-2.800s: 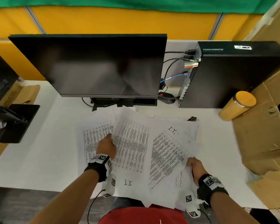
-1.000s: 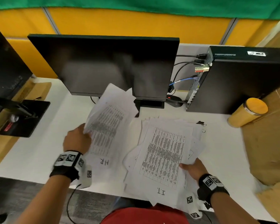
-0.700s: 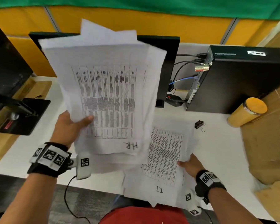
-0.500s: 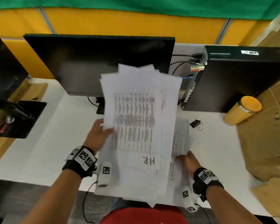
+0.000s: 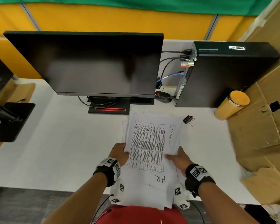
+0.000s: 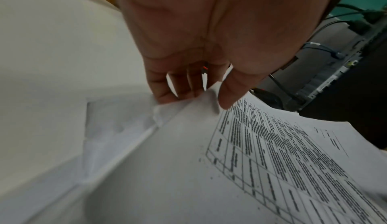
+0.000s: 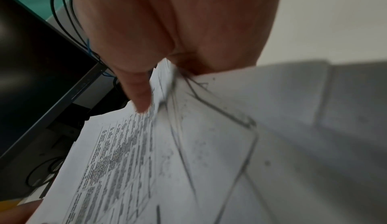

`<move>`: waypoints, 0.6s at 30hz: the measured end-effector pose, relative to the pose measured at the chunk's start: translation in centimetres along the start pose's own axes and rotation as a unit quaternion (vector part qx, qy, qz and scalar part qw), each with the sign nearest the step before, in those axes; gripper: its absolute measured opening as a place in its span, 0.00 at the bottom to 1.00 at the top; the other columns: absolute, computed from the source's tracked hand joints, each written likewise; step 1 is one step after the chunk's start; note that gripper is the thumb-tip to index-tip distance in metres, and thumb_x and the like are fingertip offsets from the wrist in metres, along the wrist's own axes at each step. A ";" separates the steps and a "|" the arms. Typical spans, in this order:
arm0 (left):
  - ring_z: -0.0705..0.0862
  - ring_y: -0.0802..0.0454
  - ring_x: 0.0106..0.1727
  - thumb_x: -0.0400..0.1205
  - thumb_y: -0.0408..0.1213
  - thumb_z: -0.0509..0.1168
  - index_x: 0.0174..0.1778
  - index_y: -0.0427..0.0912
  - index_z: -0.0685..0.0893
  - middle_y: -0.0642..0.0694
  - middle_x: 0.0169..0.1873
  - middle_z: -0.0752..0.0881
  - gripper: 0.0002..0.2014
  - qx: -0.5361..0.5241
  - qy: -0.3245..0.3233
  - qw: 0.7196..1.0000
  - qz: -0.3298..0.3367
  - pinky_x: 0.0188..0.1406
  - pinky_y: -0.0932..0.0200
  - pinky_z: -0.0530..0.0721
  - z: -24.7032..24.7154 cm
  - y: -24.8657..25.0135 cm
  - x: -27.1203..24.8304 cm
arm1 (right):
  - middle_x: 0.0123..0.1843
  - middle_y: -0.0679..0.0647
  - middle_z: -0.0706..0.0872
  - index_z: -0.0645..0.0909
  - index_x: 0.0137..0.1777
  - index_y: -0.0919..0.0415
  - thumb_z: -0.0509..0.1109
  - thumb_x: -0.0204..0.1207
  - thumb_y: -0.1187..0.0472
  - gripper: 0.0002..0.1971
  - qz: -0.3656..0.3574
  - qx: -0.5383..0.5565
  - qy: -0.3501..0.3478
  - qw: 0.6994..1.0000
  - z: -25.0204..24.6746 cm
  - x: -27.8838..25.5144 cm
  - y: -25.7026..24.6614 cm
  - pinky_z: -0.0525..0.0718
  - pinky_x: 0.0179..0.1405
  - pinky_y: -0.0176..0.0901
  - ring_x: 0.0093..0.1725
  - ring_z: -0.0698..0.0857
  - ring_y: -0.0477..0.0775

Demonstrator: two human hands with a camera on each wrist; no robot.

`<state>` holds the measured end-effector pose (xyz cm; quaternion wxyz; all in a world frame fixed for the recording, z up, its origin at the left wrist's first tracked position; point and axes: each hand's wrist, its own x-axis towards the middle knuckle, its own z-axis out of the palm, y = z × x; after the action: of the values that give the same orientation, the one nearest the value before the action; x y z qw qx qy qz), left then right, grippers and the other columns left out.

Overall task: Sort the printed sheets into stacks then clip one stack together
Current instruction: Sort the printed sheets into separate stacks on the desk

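A stack of printed sheets [image 5: 148,146], its top page a table marked "H.R", lies on the white desk [image 5: 55,151] in front of me. My left hand [image 5: 120,153] grips the stack's left edge, thumb on top and fingers below [image 6: 188,93]. My right hand [image 5: 176,156] grips the right edge the same way, thumb on the top sheet [image 7: 142,100]. More sheets [image 5: 174,131] stick out unevenly under the top page. A black binder clip [image 5: 188,119] lies on the desk just beyond the stack's far right corner.
A black monitor [image 5: 90,65] on its stand [image 5: 109,109] is behind the sheets. A black computer case [image 5: 225,75] with cables stands at the right rear, a yellow tumbler [image 5: 233,104] beside it. Cardboard [image 5: 265,126] lines the right side. Another monitor base [image 5: 10,122] sits far left.
My left hand lifted the H.R sheets from the left, carried them right and laid them onto the sheets under my right hand. Both hands now hold the merged stack's sides.
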<state>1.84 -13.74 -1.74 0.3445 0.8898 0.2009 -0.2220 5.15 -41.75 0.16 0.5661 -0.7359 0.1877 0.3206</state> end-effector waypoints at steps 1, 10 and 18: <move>0.79 0.43 0.67 0.82 0.40 0.63 0.75 0.41 0.74 0.39 0.66 0.78 0.23 -0.001 0.003 1.000 -0.001 0.69 0.54 0.76 -0.1 -0.2 0.2 | 0.75 0.53 0.77 0.61 0.81 0.54 0.77 0.74 0.61 0.39 -0.010 -0.018 0.003 1.000 0.0 0.1 0.1 0.75 0.75 0.59 0.70 0.78 0.58; 0.80 0.48 0.70 0.64 0.58 0.80 0.76 0.47 0.70 0.47 0.71 0.79 0.45 -0.307 -0.033 0.951 -0.002 0.73 0.45 0.76 -5.5 0.5 0.3 | 0.70 0.44 0.84 0.70 0.76 0.45 0.74 0.75 0.66 0.32 -0.131 -0.018 0.001 0.991 -1.5 -3.5 -4.1 0.78 0.72 0.59 0.69 0.82 0.51; 0.88 0.50 0.59 0.76 0.33 0.75 0.67 0.42 0.82 0.46 0.57 0.90 0.23 -0.421 0.021 0.889 0.178 0.60 0.51 0.86 -13.9 8.6 -2.2 | 0.60 0.53 0.88 0.76 0.64 0.58 0.75 0.75 0.59 0.19 -0.206 0.064 0.105 0.971 -0.2 -4.4 -11.6 0.84 0.64 0.58 0.59 0.87 0.55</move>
<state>7.94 -10.33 13.16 0.7158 0.6870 0.1211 -0.0326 9.49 -38.99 11.49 0.6426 -0.7508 0.1110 0.1053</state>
